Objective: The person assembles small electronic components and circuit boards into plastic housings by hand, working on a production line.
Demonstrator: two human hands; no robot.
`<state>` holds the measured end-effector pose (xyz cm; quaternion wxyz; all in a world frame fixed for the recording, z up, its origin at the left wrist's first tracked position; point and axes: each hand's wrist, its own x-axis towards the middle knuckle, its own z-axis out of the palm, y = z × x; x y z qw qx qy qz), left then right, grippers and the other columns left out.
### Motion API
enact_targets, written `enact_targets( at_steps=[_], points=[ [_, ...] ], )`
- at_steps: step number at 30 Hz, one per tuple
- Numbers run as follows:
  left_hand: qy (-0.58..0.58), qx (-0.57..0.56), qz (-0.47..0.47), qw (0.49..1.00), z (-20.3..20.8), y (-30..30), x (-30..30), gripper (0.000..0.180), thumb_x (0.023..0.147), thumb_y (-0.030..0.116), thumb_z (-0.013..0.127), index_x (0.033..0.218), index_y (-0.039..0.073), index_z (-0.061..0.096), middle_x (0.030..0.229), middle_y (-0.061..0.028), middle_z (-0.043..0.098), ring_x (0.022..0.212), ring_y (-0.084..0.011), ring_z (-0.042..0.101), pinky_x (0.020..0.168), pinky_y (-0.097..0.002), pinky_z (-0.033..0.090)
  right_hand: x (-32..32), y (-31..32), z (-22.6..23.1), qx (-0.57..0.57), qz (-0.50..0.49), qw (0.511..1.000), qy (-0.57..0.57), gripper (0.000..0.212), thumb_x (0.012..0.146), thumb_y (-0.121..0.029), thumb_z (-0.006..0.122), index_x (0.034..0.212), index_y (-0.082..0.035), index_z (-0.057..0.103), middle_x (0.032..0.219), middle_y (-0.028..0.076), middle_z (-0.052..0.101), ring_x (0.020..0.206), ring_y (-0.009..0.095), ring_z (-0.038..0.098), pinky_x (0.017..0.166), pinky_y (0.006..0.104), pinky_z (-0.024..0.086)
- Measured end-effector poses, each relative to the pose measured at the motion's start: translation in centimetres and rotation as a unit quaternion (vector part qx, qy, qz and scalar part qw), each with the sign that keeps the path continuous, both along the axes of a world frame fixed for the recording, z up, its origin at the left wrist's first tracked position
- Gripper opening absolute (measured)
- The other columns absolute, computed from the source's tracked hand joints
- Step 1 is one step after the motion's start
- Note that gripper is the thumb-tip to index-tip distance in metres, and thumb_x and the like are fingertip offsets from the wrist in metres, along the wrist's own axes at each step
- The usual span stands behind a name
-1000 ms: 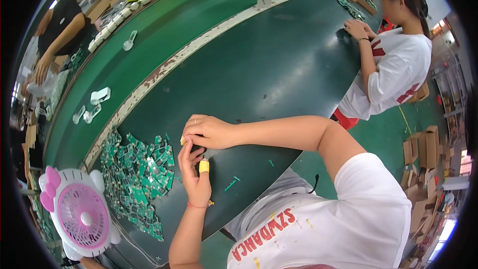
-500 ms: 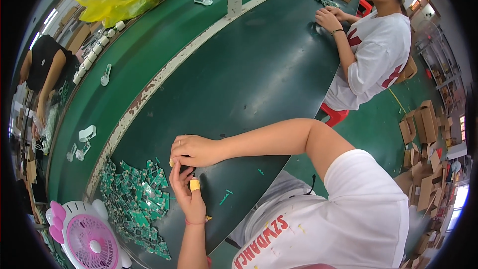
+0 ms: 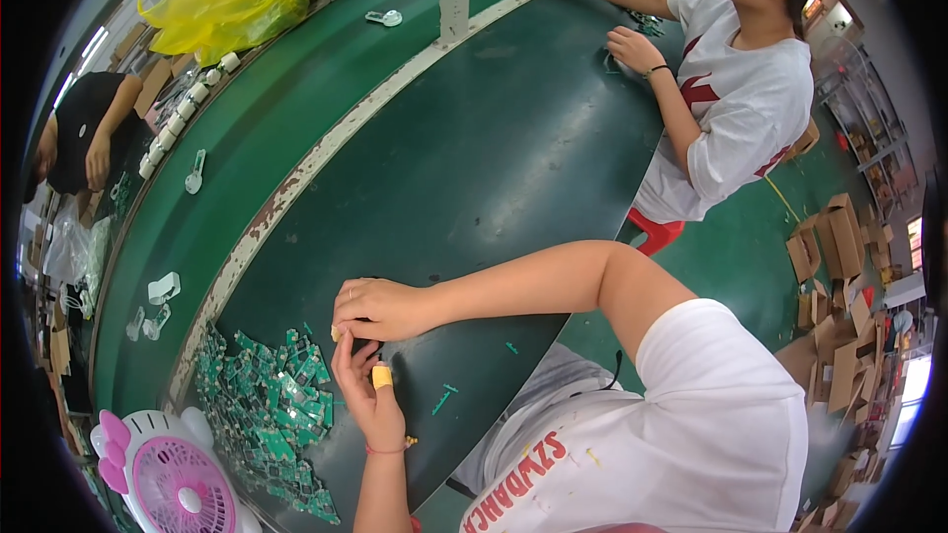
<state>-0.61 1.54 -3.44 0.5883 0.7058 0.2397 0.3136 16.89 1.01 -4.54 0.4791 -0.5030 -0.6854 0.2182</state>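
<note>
My left hand [image 3: 367, 397] is palm up over the dark green table, its fingers bent, with yellow tape [image 3: 382, 376] around the thumb. Over its fingertips curls my right hand [image 3: 387, 308], pinching with the fingers pressed together. Their fingertips meet just above a heap of small green circuit boards [image 3: 281, 405]. Whatever lies between the fingers is too small and too hidden to make out. To the right of my left wrist are thin green board strips [image 3: 444, 399], and another small scrap [image 3: 512, 347] lies farther right.
A pink and white fan [image 3: 183, 474] stands at the lower left. Beyond a chipped pale rail [image 3: 286, 205], a green belt carries white plastic parts [image 3: 196, 172]. A yellow bag [image 3: 222, 8] sits at the far side. One co-worker [image 3: 726, 89] is at the table's far right, another [image 3: 89, 133] at left.
My hands stay together at the same spot, with little visible movement. The co-worker at right has parted their hands and stretched one arm to a white part on the belt. The view shifts slightly.
</note>
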Motion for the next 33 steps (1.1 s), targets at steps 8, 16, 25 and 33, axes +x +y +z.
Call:
enact_targets(
  at_steps=[8,16,25,33],
  points=[
    [0.002,-0.006,-0.001,1.0,0.07,0.04,-0.01,0.054,0.085,-0.006,0.041,0.138,0.002,0.031,0.136,-0.0094,0.041,0.109,-0.0181,0.051,0.095,-0.0288,0.038,0.11,0.04,0.21,-0.02,0.014,1.0,-0.012,0.014,0.086,-0.014,0.052,0.089,-0.007,0.064,0.09,0.005,0.062,0.093,0.025,0.053,0.084,0.0365,0.043],
    [0.001,0.001,-0.002,1.0,0.29,-0.05,0.22,0.055,0.084,-0.006,0.039,0.138,0.001,0.032,0.138,-0.0082,0.038,0.109,-0.0186,0.051,0.094,-0.028,0.039,0.18,-0.04,0.11,-0.004,0.014,1.0,0.005,0.014,0.086,-0.013,0.052,0.089,-0.007,0.064,0.09,0.005,0.062,0.092,0.025,0.053,0.084,0.037,0.042],
    [0.001,0.006,-0.002,1.0,0.35,-0.12,-0.07,0.055,0.084,-0.006,0.039,0.138,0.001,0.032,0.137,-0.0083,0.038,0.109,-0.0185,0.051,0.094,-0.0286,0.039,-0.1,-0.05,0.11,0.002,0.011,1.0,-0.001,0.013,0.086,-0.015,0.052,0.088,-0.008,0.063,0.088,0.005,0.062,0.09,0.025,0.053,0.082,0.0368,0.043],
    [0.005,-0.013,-0.014,1.0,0.31,0.01,-0.13,0.056,0.085,-0.006,0.038,0.14,0.001,0.029,0.139,-0.0097,0.037,0.111,-0.0195,0.05,0.097,-0.0295,0.038,-0.06,0.06,-0.13,0.002,0.007,1.0,-0.008,0.013,0.086,-0.015,0.052,0.086,-0.007,0.063,0.087,0.005,0.061,0.09,0.026,0.053,0.08,0.0379,0.043]
  ],
)
